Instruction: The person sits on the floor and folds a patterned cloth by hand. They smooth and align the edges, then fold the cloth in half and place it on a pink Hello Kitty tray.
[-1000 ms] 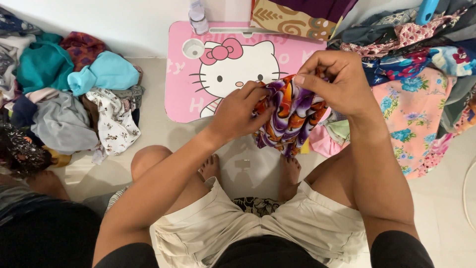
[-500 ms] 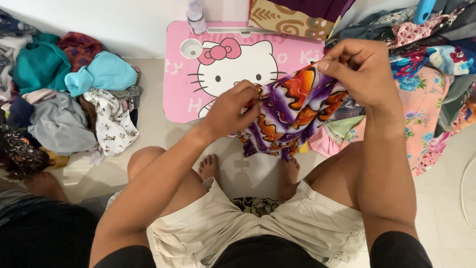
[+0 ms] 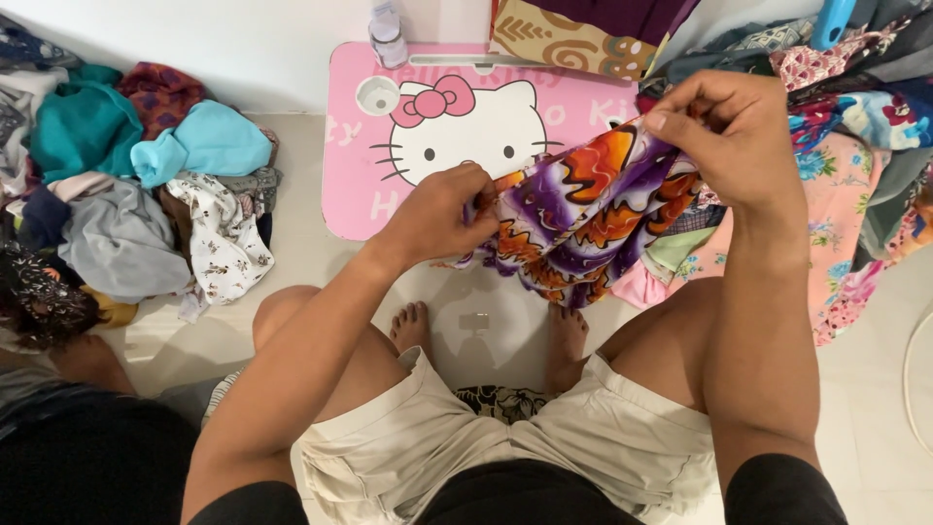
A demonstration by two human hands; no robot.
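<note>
Since a moment ago, both hands have drawn apart, spreading the cloth wider. Left hand pinches its near-left edge; right hand pinches the far-right corner, held higher. Purple and orange, the cloth hangs stretched between them above the floor, near the feet. Behind it lies a pink bench. A clothes pile sits left, another pile right.
</note>
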